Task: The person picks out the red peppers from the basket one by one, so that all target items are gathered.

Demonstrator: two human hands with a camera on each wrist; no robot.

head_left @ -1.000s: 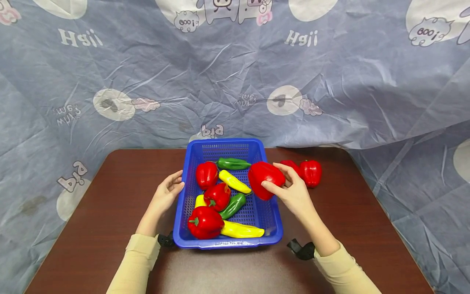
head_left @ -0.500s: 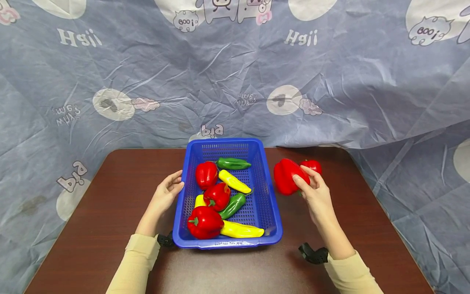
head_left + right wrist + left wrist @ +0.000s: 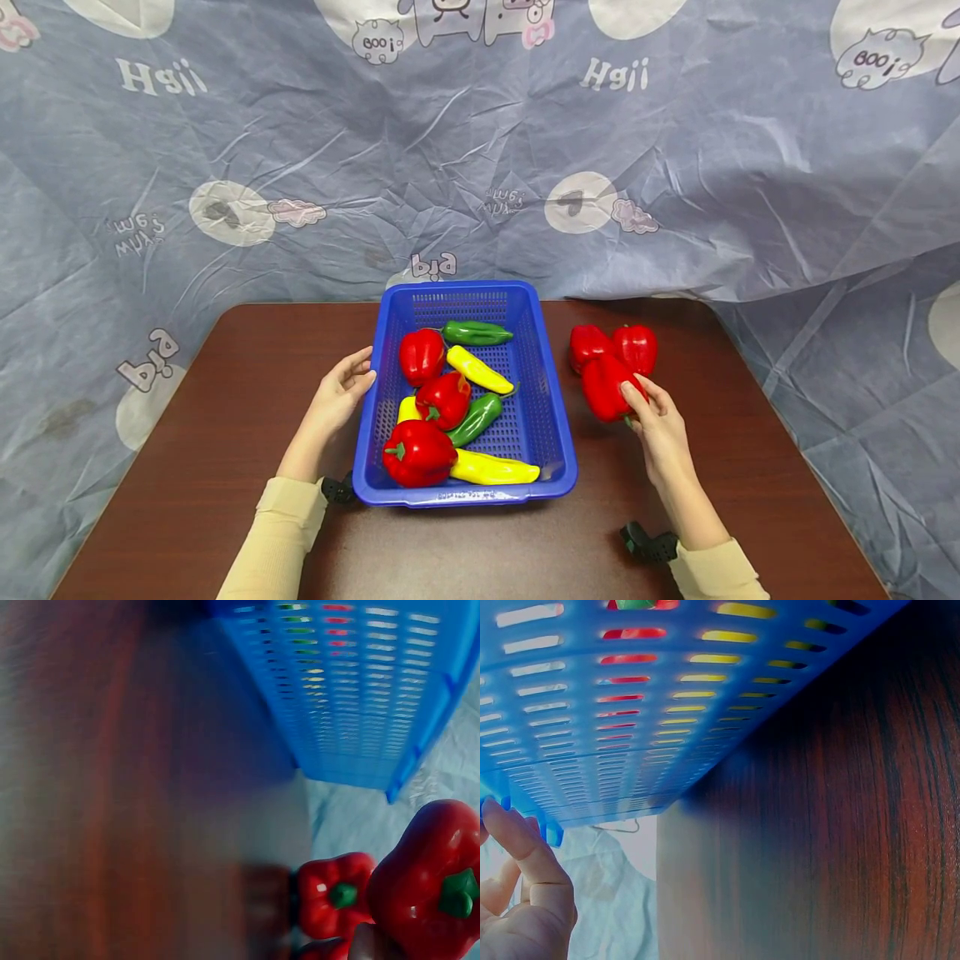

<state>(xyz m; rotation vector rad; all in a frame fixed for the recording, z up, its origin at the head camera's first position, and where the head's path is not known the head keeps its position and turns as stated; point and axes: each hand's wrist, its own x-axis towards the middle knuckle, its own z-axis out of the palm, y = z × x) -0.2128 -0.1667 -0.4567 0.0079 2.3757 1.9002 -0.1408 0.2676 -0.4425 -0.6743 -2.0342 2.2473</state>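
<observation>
In the head view, my right hand (image 3: 662,433) holds a red bell pepper (image 3: 604,388) by its side, to the right of the blue plastic basket (image 3: 465,497). The right wrist view shows this pepper (image 3: 420,889) with its green stem; a fingertip is just visible below. Two other red bell peppers (image 3: 637,347) sit on the table right behind it. My left hand (image 3: 339,398) grips the basket's left rim between thumb and fingers. Inside the basket lie red bell peppers (image 3: 422,358), long yellow peppers (image 3: 480,371) and long green peppers (image 3: 477,334).
The brown table (image 3: 247,450) carries the basket at its middle. A grey-blue printed cloth (image 3: 450,150) hangs behind the far edge. Each wrist wears a black camera mount, such as the right mount (image 3: 647,546).
My right hand has carried the red bell pepper from over the basket's right side rightward, then lower and nearer, beside the other two peppers. The left hand has stayed at the rim.
</observation>
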